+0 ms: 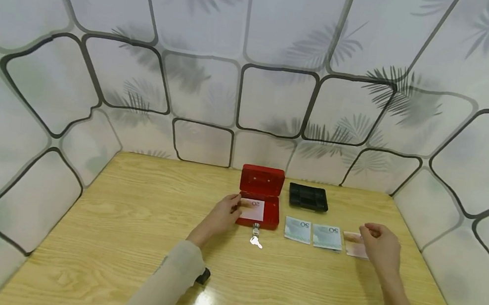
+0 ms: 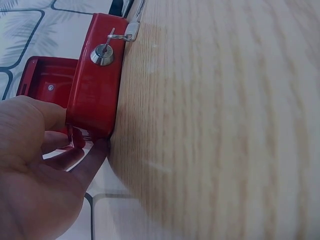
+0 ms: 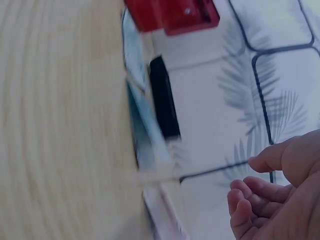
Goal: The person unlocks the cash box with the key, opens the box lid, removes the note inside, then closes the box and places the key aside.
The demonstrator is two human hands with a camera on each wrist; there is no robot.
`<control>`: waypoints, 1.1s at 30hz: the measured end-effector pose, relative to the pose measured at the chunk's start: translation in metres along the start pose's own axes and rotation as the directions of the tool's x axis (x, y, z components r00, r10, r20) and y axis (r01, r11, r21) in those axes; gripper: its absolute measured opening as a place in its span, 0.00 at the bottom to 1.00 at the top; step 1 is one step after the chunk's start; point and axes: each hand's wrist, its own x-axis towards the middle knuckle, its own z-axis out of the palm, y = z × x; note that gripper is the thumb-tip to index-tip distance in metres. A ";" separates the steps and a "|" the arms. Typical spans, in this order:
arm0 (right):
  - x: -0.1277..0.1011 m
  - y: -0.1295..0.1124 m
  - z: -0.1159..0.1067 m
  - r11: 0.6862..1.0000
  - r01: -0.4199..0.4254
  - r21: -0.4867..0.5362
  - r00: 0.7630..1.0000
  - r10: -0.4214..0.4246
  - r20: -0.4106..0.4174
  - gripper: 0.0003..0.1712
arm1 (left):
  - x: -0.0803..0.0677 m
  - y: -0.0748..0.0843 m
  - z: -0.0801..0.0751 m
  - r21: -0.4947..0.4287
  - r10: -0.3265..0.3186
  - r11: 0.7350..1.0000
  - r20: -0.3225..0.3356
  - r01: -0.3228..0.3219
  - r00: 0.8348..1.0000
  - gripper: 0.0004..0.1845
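Observation:
The red cash box [image 1: 272, 214] stands with its lid [image 1: 262, 179] raised, and a pink 20 banknote [image 1: 257, 210] lies inside it. My left hand [image 1: 223, 214] grips the box's left side; the left wrist view shows its thumb at the rim and fingers against the outer wall. A key [image 2: 109, 41] sits in the front lock [image 2: 102, 56], with another key [image 1: 255, 241] hanging from its ring. Over a folded pink banknote [image 1: 354, 247] at the right, my right hand [image 1: 382, 249] hovers, fingers loosely curled and thumb apart, holding nothing.
Two folded 50 banknotes, a left one [image 1: 297, 230] and a right one [image 1: 327, 238], lie in a row between the box and the pink note. A black coin tray [image 1: 308, 197] stands behind them. Patterned fabric walls [image 1: 206, 89] enclose the wooden table [image 1: 139, 221].

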 end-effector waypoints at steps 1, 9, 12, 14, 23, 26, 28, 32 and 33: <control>0.000 -0.007 0.003 1.000 0.011 0.023 1.000 -0.011 0.009 0.24 | 0.000 0.000 0.000 -0.001 0.000 1.000 0.001 0.000 1.000 0.29; 0.000 -0.053 0.039 0.989 0.072 0.132 0.985 -0.092 0.148 0.25 | -0.001 -0.001 0.001 0.019 0.024 1.000 -0.009 -0.024 1.000 0.29; 0.001 -0.066 0.054 0.980 0.102 0.171 0.972 -0.135 0.194 0.24 | -0.001 0.000 0.001 0.020 0.016 1.000 -0.009 -0.016 1.000 0.30; 0.001 -0.076 0.064 0.974 0.115 0.194 0.963 -0.157 0.219 0.23 | -0.001 0.000 0.001 0.024 0.017 1.000 -0.012 -0.016 1.000 0.30; 0.006 -0.105 0.106 0.954 0.141 0.266 0.941 -0.212 0.263 0.19 | -0.002 0.002 0.001 0.001 -0.007 1.000 0.000 0.007 1.000 0.30; 0.007 -0.112 0.116 0.943 0.108 0.314 0.935 -0.203 0.290 0.18 | -0.002 0.002 0.001 -0.009 -0.010 1.000 0.005 0.010 1.000 0.30; 0.007 -0.116 0.123 0.935 0.073 0.347 0.925 -0.193 0.327 0.18 | -0.002 0.002 0.001 -0.012 -0.009 1.000 0.005 0.009 1.000 0.30; 0.005 -0.124 0.135 0.931 0.008 0.365 0.909 -0.159 0.386 0.17 | -0.002 0.002 0.000 -0.010 0.005 1.000 0.004 -0.005 1.000 0.30; 0.005 -0.125 0.137 0.933 -0.002 0.360 0.903 -0.153 0.402 0.17 | -0.002 0.002 -0.001 -0.010 0.005 1.000 0.007 -0.005 1.000 0.30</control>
